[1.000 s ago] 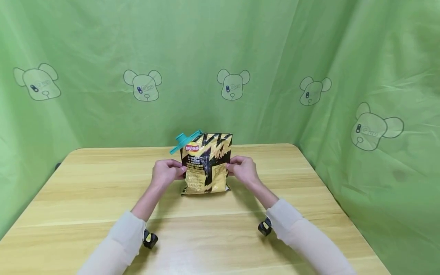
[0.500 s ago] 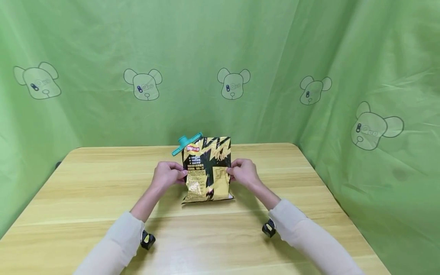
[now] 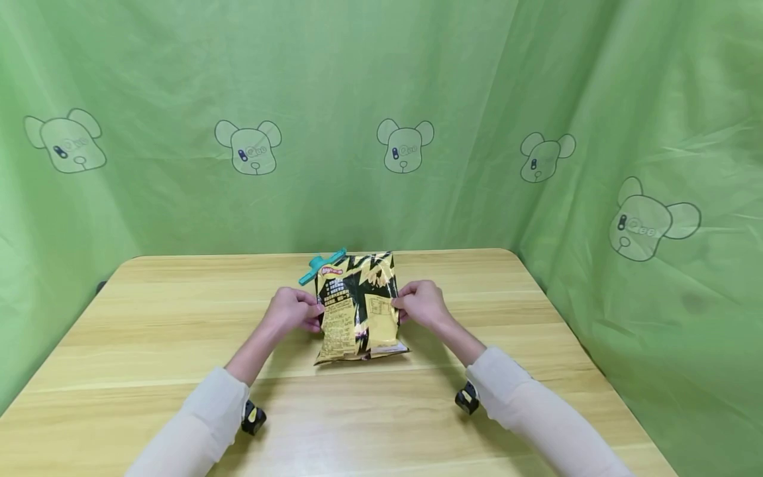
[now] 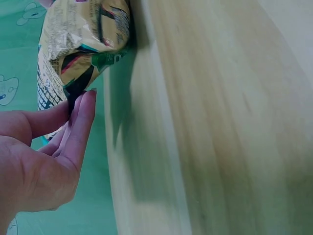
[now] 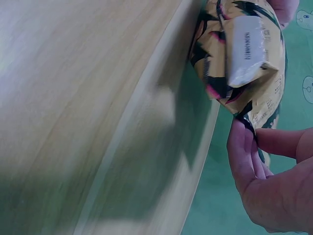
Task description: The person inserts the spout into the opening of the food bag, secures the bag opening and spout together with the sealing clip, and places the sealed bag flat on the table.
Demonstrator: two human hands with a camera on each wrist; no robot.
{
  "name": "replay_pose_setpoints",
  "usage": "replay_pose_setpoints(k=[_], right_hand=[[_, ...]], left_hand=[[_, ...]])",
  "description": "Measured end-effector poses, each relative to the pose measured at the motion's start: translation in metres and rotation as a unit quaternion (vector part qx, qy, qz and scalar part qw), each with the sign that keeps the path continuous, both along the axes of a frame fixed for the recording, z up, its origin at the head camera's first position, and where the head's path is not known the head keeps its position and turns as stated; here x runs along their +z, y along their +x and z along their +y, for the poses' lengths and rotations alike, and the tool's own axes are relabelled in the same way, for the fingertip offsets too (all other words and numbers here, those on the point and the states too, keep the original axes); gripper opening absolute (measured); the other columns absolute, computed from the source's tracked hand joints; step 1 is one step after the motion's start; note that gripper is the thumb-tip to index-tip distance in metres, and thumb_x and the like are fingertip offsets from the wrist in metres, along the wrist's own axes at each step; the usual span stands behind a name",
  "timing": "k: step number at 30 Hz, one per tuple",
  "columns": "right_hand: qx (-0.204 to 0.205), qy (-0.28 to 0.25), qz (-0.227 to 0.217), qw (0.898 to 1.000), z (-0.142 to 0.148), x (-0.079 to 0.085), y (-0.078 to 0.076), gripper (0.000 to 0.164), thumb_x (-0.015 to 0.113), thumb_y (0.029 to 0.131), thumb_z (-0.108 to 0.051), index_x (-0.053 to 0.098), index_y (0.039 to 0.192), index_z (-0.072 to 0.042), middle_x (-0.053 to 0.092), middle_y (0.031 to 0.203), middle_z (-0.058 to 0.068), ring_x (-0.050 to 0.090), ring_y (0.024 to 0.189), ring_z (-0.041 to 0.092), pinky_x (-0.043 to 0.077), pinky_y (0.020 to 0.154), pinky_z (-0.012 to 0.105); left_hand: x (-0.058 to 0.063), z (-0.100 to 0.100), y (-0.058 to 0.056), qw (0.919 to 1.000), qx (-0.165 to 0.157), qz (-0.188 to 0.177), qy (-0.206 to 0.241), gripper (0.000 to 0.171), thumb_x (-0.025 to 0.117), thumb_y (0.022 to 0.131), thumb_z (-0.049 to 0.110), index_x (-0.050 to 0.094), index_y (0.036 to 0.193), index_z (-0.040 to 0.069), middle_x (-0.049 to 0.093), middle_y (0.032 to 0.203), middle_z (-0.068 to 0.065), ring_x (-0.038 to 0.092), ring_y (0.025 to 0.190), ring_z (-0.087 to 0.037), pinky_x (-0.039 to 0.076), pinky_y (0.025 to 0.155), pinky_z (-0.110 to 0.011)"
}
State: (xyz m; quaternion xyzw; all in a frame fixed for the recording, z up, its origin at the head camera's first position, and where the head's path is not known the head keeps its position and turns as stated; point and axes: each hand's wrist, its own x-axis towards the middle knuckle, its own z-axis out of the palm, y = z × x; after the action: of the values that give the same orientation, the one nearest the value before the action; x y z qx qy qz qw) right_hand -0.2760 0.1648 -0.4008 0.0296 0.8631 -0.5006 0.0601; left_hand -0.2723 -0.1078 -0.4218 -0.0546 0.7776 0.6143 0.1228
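A gold and black chip bag [image 3: 360,311] with a red Lay's logo leans back over the table, its top away from the person. My left hand [image 3: 293,310] pinches its left edge between thumb and fingers; the left wrist view shows the bag's edge [image 4: 80,73] gripped there. On the other side my right hand [image 3: 420,303] pinches the right edge, and in the right wrist view a white barcode label [image 5: 247,49] shows near the bag's bottom. A teal bag clip [image 3: 322,266] sits slanted across the bag's top left corner.
The wooden table [image 3: 149,318] extends around the bag on all sides. Green curtains [image 3: 334,199] with bear-head drawings hang behind and to the right. Small black devices [image 3: 253,419] are strapped at both wrists.
The bag has moved toward the person and tipped back, its top now lower and its bottom nearer. Both hands have come slightly lower in the head view, keeping hold of its edges.
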Motion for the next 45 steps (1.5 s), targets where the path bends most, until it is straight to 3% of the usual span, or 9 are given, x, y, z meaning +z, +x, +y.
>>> replay_pose_setpoints(k=[8,13,16,19,21,40,45], right_hand=[[0.017,0.014,-0.003,1.0,0.002,-0.007,-0.002,0.022,0.07,0.091,-0.004,0.069,0.109,0.008,0.073,0.089,0.02,0.073,0.074,0.032,0.063,0.076,0.04],[0.03,0.03,-0.013,0.999,0.003,-0.013,-0.002,0.024,0.07,0.093,-0.006,0.068,0.112,0.008,0.073,0.089,0.019,0.072,0.07,0.025,0.063,0.073,0.037],[0.035,0.026,-0.023,0.999,0.003,-0.016,-0.002,0.025,0.07,0.093,-0.007,0.067,0.113,0.009,0.073,0.09,0.019,0.07,0.067,0.021,0.063,0.072,0.035],[0.039,0.016,-0.032,0.999,0.003,-0.02,-0.002,0.027,0.07,0.093,-0.006,0.066,0.115,0.01,0.072,0.092,0.019,0.068,0.066,0.018,0.063,0.071,0.035],[0.041,0.015,-0.035,0.998,0.004,-0.021,-0.002,0.028,0.069,0.093,-0.006,0.066,0.116,0.01,0.072,0.093,0.02,0.068,0.067,0.019,0.063,0.07,0.034],[0.052,0.016,-0.035,0.998,0.005,-0.022,-0.004,0.027,0.069,0.094,-0.007,0.066,0.114,0.01,0.071,0.09,0.019,0.07,0.068,0.021,0.063,0.07,0.035],[0.061,0.029,-0.035,0.997,0.006,-0.02,-0.003,0.028,0.069,0.095,-0.01,0.066,0.115,0.009,0.071,0.085,0.017,0.071,0.071,0.026,0.063,0.071,0.037]], left_hand=[[-0.01,-0.002,-0.002,0.9998,-0.016,-0.001,0.008,0.033,0.069,0.091,-0.001,0.062,0.122,-0.009,0.07,0.114,-0.026,0.073,0.072,-0.023,0.063,0.075,-0.036],[-0.013,-0.003,-0.001,0.9994,-0.035,-0.003,-0.004,0.03,0.068,0.093,-0.001,0.063,0.121,-0.009,0.053,0.145,-0.028,0.073,0.074,-0.022,0.063,0.076,-0.035],[-0.016,-0.003,0.0,0.9991,-0.041,-0.008,-0.01,0.024,0.067,0.093,0.0,0.065,0.116,-0.008,0.059,0.138,-0.027,0.073,0.074,-0.022,0.063,0.075,-0.035],[-0.018,-0.003,0.0,0.9991,-0.041,-0.01,-0.011,0.021,0.067,0.094,0.0,0.066,0.113,-0.009,0.071,0.108,-0.024,0.073,0.073,-0.023,0.063,0.075,-0.035],[-0.02,-0.003,0.001,0.999,-0.042,-0.01,-0.009,0.021,0.066,0.094,0.0,0.066,0.113,-0.009,0.072,0.099,-0.021,0.072,0.073,-0.023,0.063,0.074,-0.036],[-0.02,-0.004,0.0,0.9988,-0.048,-0.009,-0.001,0.022,0.064,0.097,0.001,0.065,0.116,-0.01,0.069,0.098,-0.02,0.072,0.074,-0.024,0.063,0.074,-0.036],[-0.016,-0.011,0.001,0.9977,-0.062,0.001,-0.029,0.025,0.062,0.099,0.005,0.065,0.119,-0.009,0.071,0.099,-0.022,0.073,0.08,-0.029,0.063,0.076,-0.038]])
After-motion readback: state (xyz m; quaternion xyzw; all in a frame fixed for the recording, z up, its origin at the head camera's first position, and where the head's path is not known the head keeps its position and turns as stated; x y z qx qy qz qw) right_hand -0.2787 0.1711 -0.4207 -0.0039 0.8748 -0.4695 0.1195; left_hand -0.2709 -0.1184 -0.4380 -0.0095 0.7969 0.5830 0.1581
